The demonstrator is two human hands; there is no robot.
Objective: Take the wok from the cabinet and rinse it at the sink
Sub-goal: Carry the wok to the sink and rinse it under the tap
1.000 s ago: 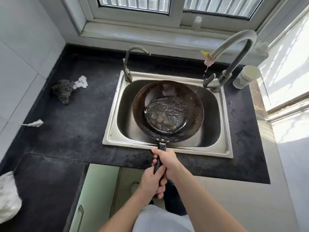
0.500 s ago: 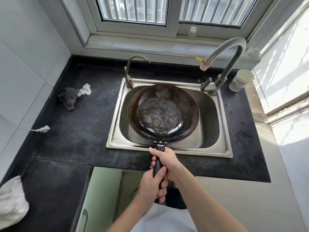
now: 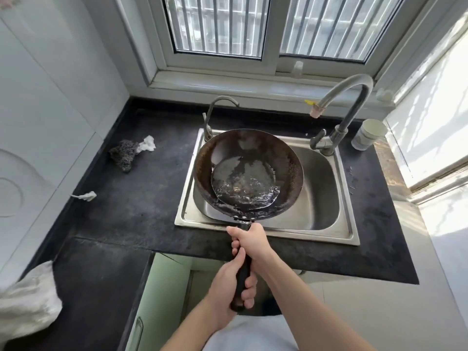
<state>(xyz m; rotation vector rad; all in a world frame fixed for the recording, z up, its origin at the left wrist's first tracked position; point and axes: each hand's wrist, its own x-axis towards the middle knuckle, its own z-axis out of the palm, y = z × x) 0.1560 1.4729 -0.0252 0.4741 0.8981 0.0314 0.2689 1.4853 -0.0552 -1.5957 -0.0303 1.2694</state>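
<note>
Both hands on the handle here: the right hand [image 3: 249, 240] clamped close to the wok's rim, the left hand [image 3: 231, 285] wrapped around the near end of the black handle [image 3: 241, 279]. The wok [image 3: 249, 174] is held over the left part of the steel sink [image 3: 326, 206], its far-left rim overhanging the sink's edge toward the small faucet [image 3: 215, 115], and it looks tipped so that its pool of water [image 3: 243, 184] sits toward the near side.

Here's the worry. That water is piled up against the near lip, right by the handle joint. Tip it any further this way and, I'd judge, it slops over onto the black countertop [image 3: 141, 193] or down the front of the cabinet. A hard swirl could do the same on the left, where the rim hangs past the sink. A wet handle could also twist in the grip under a heavy, sloshing load.

The wok itself: dark, round-bottomed metal, brownish rusty-looking staining around the upper wall, a speckled crust near the rim, and a glossy, rippling surface below. The tall faucet [image 3: 354, 102] on the far right shows no stream that I can see.
</note>
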